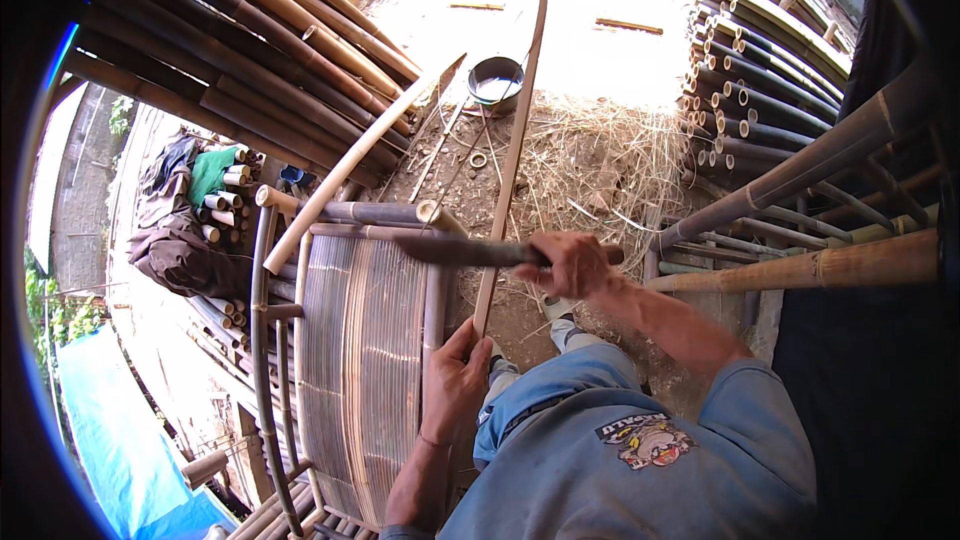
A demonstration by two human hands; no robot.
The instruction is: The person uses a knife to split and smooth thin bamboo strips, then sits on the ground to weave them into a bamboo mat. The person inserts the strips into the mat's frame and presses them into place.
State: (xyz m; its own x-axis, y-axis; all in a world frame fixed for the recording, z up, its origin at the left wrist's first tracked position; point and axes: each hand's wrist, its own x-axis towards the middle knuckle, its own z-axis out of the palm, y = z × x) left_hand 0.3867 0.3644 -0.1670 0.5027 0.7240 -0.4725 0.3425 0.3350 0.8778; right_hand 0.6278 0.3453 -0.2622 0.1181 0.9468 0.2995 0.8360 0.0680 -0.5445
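Note:
My left hand (458,377) is closed around the near end of a long, narrow bamboo strip (520,135), which points away from me and slightly to the right. In my right hand (570,265) is the handle of a machete (465,252); its broad dark blade points left and crosses over the strip. Whether the blade touches the strip I cannot tell. Just left of my left hand stands a bamboo bench (385,340) with a seat of thin slats.
Dark bamboo poles (250,20) are stacked at the upper left, more poles (770,90) at the right. A black bucket (495,80) stands ahead among shavings (600,160). A pale bamboo piece (355,160) leans over the bench. Dark cloth (180,250) lies at the left.

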